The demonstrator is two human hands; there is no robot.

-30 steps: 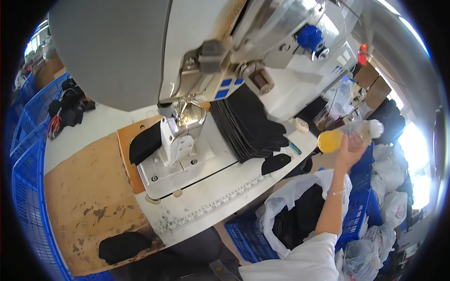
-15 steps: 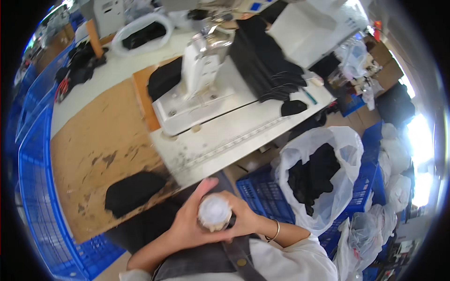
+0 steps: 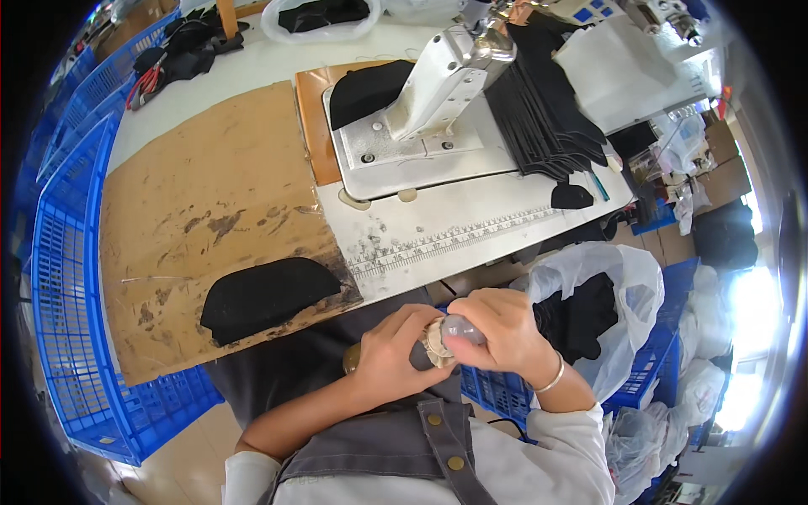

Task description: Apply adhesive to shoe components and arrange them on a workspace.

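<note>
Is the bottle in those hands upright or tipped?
Tipped: the bottle has its top at the right hand, its yellowish base out left beyond the left hand.

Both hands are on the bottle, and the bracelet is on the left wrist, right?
Not the bracelet: the head view shows it on the right wrist. The rest holds: left hand and right hand are both on the bottle.

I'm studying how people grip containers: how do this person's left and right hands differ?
The left hand wraps around the bottle below its top, while the right hand grips the top end. The right hand has a bracelet at its wrist; the left hand shows none. Both hands are bare and closed on the same bottle.
</note>
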